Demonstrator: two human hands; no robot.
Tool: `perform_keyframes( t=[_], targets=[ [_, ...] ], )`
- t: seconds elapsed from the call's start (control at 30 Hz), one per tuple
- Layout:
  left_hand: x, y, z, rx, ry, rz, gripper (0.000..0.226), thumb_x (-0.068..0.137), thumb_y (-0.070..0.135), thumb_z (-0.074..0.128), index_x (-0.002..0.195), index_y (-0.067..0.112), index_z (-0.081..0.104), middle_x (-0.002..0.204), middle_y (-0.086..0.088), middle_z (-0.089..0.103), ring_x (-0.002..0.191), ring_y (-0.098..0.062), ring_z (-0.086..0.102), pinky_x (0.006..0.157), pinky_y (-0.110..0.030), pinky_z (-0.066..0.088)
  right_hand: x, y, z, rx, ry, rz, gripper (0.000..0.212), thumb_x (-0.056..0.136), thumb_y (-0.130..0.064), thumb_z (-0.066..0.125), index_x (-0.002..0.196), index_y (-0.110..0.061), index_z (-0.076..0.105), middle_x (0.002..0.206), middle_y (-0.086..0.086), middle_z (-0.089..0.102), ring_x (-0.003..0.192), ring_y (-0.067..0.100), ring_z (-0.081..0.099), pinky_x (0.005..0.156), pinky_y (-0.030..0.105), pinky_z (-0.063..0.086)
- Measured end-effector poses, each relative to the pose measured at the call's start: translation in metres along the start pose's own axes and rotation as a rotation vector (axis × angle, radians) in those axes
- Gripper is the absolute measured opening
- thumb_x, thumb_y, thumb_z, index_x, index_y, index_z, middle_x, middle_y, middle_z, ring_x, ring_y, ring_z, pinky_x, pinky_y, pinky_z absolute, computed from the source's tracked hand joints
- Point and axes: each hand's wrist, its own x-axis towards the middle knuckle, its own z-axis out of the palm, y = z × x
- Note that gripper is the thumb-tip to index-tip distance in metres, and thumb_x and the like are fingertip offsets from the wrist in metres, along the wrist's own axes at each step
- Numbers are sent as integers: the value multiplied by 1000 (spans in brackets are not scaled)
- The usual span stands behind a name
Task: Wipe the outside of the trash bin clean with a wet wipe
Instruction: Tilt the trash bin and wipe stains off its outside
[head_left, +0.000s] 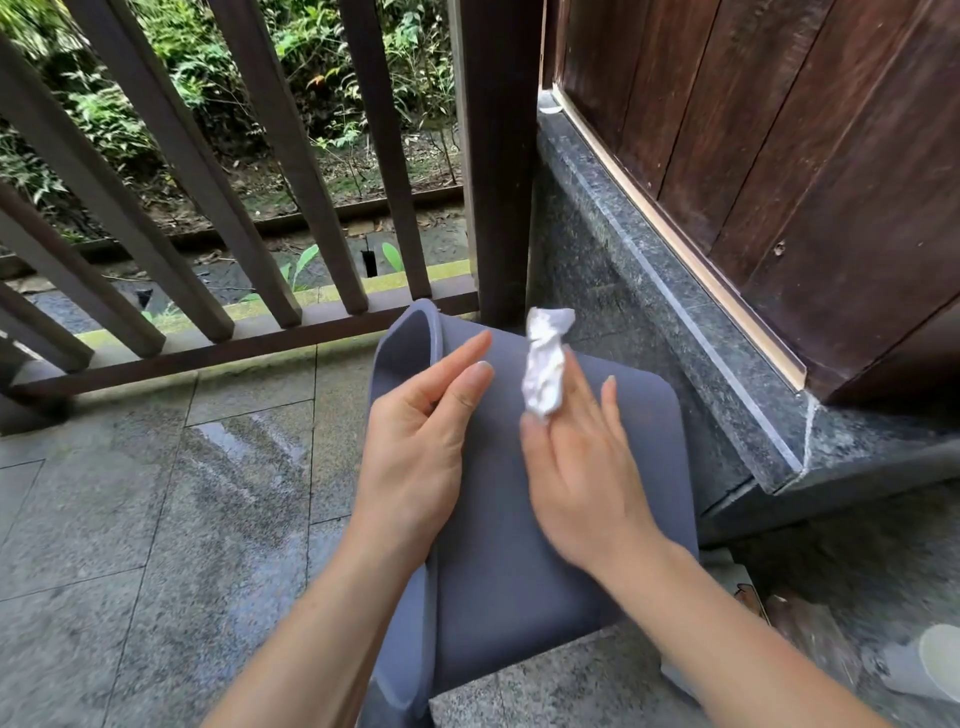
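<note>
A grey-blue trash bin (498, 519) lies on its side on wet stone tiles (156, 519), under both hands. The left hand (421, 441) steadies it near the rim, fingers relaxed and straight — the right hand (576, 467) pinches a crumpled white wet wipe (544, 364) between its fingers. Just beyond the fingertips stands a dark wooden railing (208, 208); right of them, a granite step (675, 322) and wooden door (779, 156).
</note>
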Motion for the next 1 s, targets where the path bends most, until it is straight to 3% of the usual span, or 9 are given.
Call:
perform_keyframes(
  t=[0.07, 0.17, 0.27, 0.4, 0.53, 0.63, 0.7, 0.83, 1.0],
  targets=[
    [-3, 2, 1, 69, -48, 43, 29, 93, 34, 63, 120, 32, 72, 107, 25, 74, 103, 11, 63, 90, -11, 47, 7, 7, -8, 31, 7, 59, 61, 104, -31, 24, 160, -10, 15, 167, 3, 22, 156, 14, 10, 126, 46, -6],
    [-5, 4, 2, 103, -114, 110, 37, 88, 37, 60, 122, 28, 70, 106, 35, 69, 102, 19, 60, 85, -3, 42, 4, -7, -10, 17, 44, -36, 61, 103, -29, 28, 158, -6, 19, 166, 7, 25, 156, 17, 11, 126, 50, -2],
    [-6, 4, 2, 58, -163, 136, 36, 87, 35, 61, 122, 28, 67, 115, 32, 67, 115, 9, 62, 91, -7, 44, -9, -32, 0, 11, 51, -204, 64, 98, -25, 33, 158, -3, 21, 167, 14, 20, 157, 21, 4, 126, 51, 2],
    [-9, 0, 0, 94, -106, 153, 32, 87, 34, 63, 119, 30, 69, 117, 30, 68, 117, 6, 63, 92, -8, 46, -17, -37, 10, 14, 35, -273, 68, 95, -23, 38, 157, -1, 19, 165, 21, 17, 157, 29, 1, 126, 52, 4],
    [-7, -7, -7, 169, -22, 139, 27, 96, 17, 66, 121, 26, 71, 113, 28, 71, 111, 6, 66, 87, -7, 48, -26, -38, 24, 36, -14, -290, 74, 95, -25, 41, 159, -2, 11, 169, 15, 7, 157, 27, -2, 126, 50, 4],
    [-1, -5, -16, 154, 28, 93, 30, 88, 21, 74, 118, 28, 75, 110, 16, 76, 102, 7, 68, 81, -9, 49, -32, -36, 34, 12, -48, -338, 71, 98, -28, 38, 159, -4, 12, 169, 13, 9, 157, 25, -2, 126, 52, 5],
    [2, -1, -21, 142, 40, 95, 30, 86, 21, 75, 114, 31, 76, 98, 18, 78, 89, 10, 67, 76, -7, 49, -28, -27, 34, -26, -39, -372, 68, 100, -28, 36, 160, -6, 13, 169, 10, 11, 157, 22, 2, 125, 52, 6],
    [4, 3, -30, 133, 131, 111, 30, 96, 15, 69, 106, 41, 79, 59, 22, 52, 58, 6, 43, 56, -4, 37, -12, 3, 22, -73, 25, -193, 62, 102, -29, 30, 159, -5, 18, 167, 12, 21, 156, 19, 11, 126, 52, 6],
    [0, 12, -40, 78, 214, 134, 31, 99, 17, 64, 103, 45, 79, 73, 25, 67, 69, 9, 55, 66, -3, 44, 7, 54, 7, -53, 62, 179, 66, 101, -41, 12, 156, -7, 27, 164, 8, 29, 154, 20, 19, 126, 47, -4]
  ],
)
